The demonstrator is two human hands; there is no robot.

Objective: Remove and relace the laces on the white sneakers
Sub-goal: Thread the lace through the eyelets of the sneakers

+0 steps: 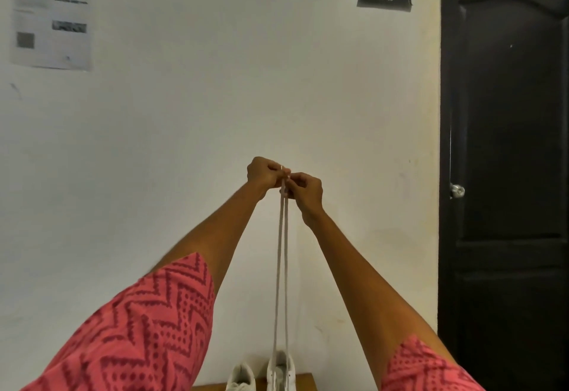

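White wall behind, your left hand (265, 173) and right hand (304, 189) pinch both lace (282, 252) ends high, likely evening them above the right sneaker (280, 373) on the tabletop (304, 380).

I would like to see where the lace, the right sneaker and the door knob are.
lace (281, 267): head view, middle of the two hanging strands.
right sneaker (280, 373): head view, its upper under the lace.
door knob (457, 190): head view, the round metal knob.
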